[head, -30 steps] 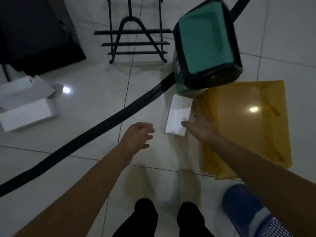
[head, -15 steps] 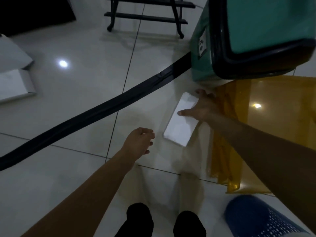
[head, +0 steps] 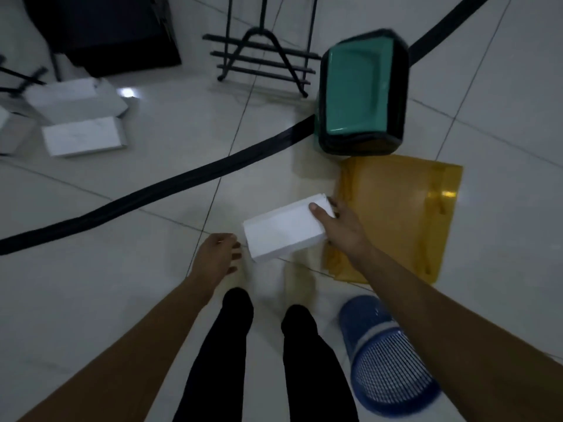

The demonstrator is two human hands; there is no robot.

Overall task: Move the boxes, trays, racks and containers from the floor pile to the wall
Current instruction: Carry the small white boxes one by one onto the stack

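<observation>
right grip (head: 344, 231) clamped on white box (head: 278, 234), thumb on top | left grip (head: 217, 254) loosely curled, empty, seemingly just beside box

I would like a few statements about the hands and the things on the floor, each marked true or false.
1. The right hand grips one end of the white box. True.
2. The left hand holds the blue basket. False: it holds nothing and is near the other end of the box. The basket lies on its side on the floor.
3. The green bin stands just beyond the yellow trays. True.
4. The black strip lies across the top of the yellow trays. False: it runs over the floor to the left of the trays and goes past the bin.
</observation>
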